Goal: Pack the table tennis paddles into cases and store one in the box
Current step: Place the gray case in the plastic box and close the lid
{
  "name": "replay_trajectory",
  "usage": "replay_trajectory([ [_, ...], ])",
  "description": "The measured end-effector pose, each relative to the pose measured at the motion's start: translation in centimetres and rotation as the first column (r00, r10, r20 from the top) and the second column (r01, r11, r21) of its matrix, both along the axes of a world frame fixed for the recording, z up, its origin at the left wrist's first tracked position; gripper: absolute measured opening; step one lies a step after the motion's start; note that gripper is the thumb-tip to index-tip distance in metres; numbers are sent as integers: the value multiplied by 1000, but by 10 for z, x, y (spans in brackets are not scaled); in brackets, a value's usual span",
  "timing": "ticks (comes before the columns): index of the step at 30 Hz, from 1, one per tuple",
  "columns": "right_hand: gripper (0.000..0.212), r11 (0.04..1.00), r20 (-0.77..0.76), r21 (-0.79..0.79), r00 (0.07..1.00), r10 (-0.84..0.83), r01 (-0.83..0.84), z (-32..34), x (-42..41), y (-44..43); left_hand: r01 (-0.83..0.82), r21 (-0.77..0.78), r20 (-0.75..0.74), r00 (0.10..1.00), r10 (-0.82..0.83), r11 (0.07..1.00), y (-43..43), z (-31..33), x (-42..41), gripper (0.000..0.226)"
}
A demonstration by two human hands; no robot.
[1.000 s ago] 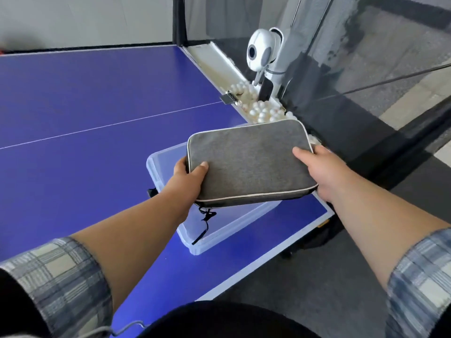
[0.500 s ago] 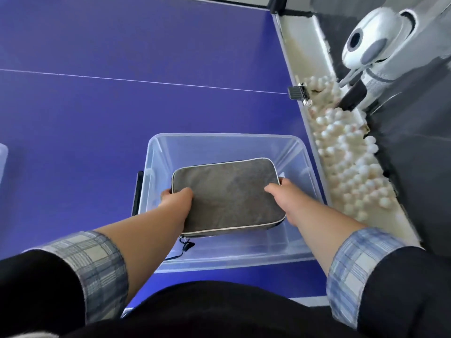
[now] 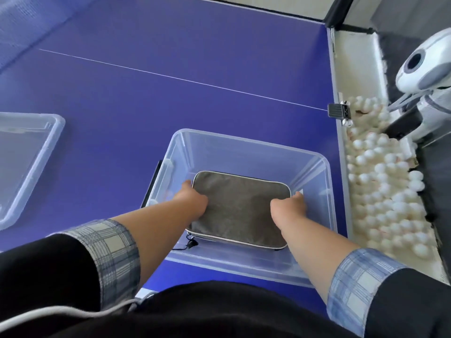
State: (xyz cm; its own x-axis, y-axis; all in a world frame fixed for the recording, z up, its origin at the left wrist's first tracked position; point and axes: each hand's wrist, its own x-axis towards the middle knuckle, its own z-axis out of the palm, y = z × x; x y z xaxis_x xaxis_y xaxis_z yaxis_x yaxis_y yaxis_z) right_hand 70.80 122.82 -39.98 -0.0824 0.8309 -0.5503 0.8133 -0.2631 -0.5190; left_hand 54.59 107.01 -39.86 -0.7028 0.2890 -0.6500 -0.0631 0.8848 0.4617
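A grey zipped paddle case (image 3: 240, 207) with pale piping lies low inside the clear plastic box (image 3: 246, 146) on the blue table. My left hand (image 3: 192, 200) grips the case's left edge, fingers under it. At the case's right edge my right hand (image 3: 289, 206) holds on in the same way. Both forearms reach down into the box. A black zip cord (image 3: 190, 243) hangs off the case's near left corner. No paddle shows.
The clear box lid (image 3: 26, 164) lies on the table at the left. Along the table's right edge runs a trough with several white balls (image 3: 385, 191), and a white ball machine (image 3: 424, 69) stands beyond it. A black clip (image 3: 338, 111) sits on that edge.
Both hands have lowered the grey case from above the box down into it. The view has tilted downward and the lid at the left has come into sight.
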Motion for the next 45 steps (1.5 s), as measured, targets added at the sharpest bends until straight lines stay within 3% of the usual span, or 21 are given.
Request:
replay_trajectory([
  [4, 69, 892, -51, 344, 942, 331, -294, 31, -41, -30, 180, 144, -172, 973, -155, 973, -12, 29, -2, 66],
  [7, 63, 823, -185, 442, 861, 474, -358, 57, -80, -62, 268, 298, -317, 933, -170, 916, -34, 58, -11, 56],
  [9, 59, 795, -251, 475, 808, 534, -377, 77, -105, -82, 313, 319, -433, 888, -156, 895, -56, 76, -27, 49],
  [13, 50, 698, -293, 570, 686, 666, -434, 104, -153, -131, 255, 314, -509, 858, -64, 915, -118, 93, -79, 46],
  [17, 45, 594, -221, 588, 598, 771, -549, 105, -206, -195, 161, 254, -513, 858, -8, 954, -206, 79, -139, 44],
  [20, 45, 567, -132, 495, 588, 798, -659, 90, -252, -254, 159, 132, -518, 853, -69, 978, -278, 58, -188, 48],
  [22, 47, 591, -116, 354, 593, 797, -725, 74, -286, -298, 196, 22, -485, 859, -161, 980, -327, 45, -222, 51],
  [25, 51, 730, -243, 33, 703, 669, -683, 49, -330, -365, 305, -148, -370, 865, -338, 941, -397, 24, -266, 53],
  [28, 51, 751, -247, -177, 767, 592, -636, 28, -365, -417, 464, -276, -239, 815, -528, 842, -456, 3, -298, 54],
  [30, 45, 752, -218, -219, 782, 583, -622, 22, -382, -441, 536, -333, -180, 771, -611, 776, -487, -11, -313, 55],
  [32, 17, 754, -199, -266, 800, 567, -600, 11, -394, -459, 579, -355, -145, 741, -655, 734, -506, -24, -322, 55],
  [34, 21, 778, -167, -324, 842, 514, -539, -2, -402, -473, 619, -354, -146, 704, -695, 701, -513, -38, -327, 53],
  [36, 10, 810, -167, -378, 894, 417, -448, -15, -410, -484, 634, -337, -202, 674, -711, 697, -512, -48, -333, 46],
  [37, 12, 823, -162, -400, 915, 370, -404, -21, -413, -488, 637, -331, -235, 659, -714, 696, -511, -53, -336, 43],
  [40, 54, 836, -160, -454, 951, 265, -309, -37, -427, -499, 659, -368, -292, 588, -754, 656, -508, -64, -345, 40],
  [41, 58, 830, -153, -497, 967, 205, -255, -39, -431, -503, 670, -380, -290, 567, -770, 637, -507, -66, -347, 40],
  [45, 35, 783, -138, -612, 990, 30, -110, -37, -441, -515, 757, -456, -274, 381, -883, 468, -504, -69, -348, 37],
])
